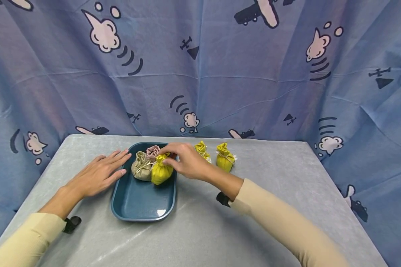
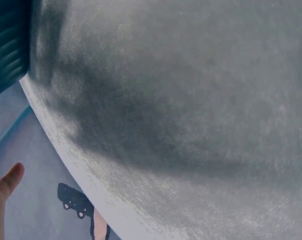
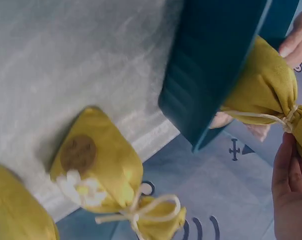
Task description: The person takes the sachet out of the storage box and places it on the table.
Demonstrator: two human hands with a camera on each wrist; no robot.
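My right hand (image 1: pixel 186 160) pinches the gathered neck of a yellow drawstring pouch (image 1: pixel 161 173) at the right side of a blue tray (image 1: pixel 143 218). In the right wrist view, fingers (image 3: pixel 289 172) grip that pouch (image 3: pixel 263 85) just by its tied cord. A beige pouch (image 1: pixel 141 168) and a pink pouch (image 1: pixel 152 152) sit beside it in the tray, the pink one partly hidden. My left hand (image 1: pixel 98 174) lies with fingers extended at the tray's left rim. Only a thumb and part of a finger of the left hand (image 2: pixel 3 192) show in the left wrist view.
Right of the tray on the grey table (image 1: pixel 270 193) stand two more yellow pouches, one (image 1: pixel 203 150) partly behind my right hand and another (image 1: pixel 225 159) farther right. In the right wrist view, the nearer pouch (image 3: pixel 111 160) bears a white flower. A blue patterned curtain (image 1: pixel 200 74) hangs behind the table.
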